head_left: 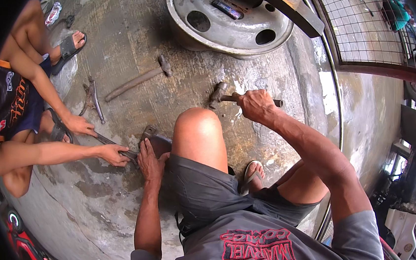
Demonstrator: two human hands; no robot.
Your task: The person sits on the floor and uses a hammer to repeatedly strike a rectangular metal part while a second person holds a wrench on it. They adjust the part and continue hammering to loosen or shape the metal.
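Right hand: the right hand (255, 105) is gripping the handle of a hammer (221, 95), fingers closed around it, just above the concrete floor (125, 28).
Hammer: its head is sitting just right of the raised left knee, close to the floor.
Left hand: the left hand (149, 160) is pressing flat, fingers together, on a dark metal piece (155, 140) lying on the floor beside the knee.
Co-worker: a second person is crouching at the left; one co-worker hand (113, 154) is gripping a long bar (107, 140) that is meeting the metal piece, while the other hand (80, 125) is resting further along it.
Surroundings: a second hammer (139, 78) and pliers (94, 98) are lying on the floor; a steel wheel rim (230, 21) is sitting beyond them.
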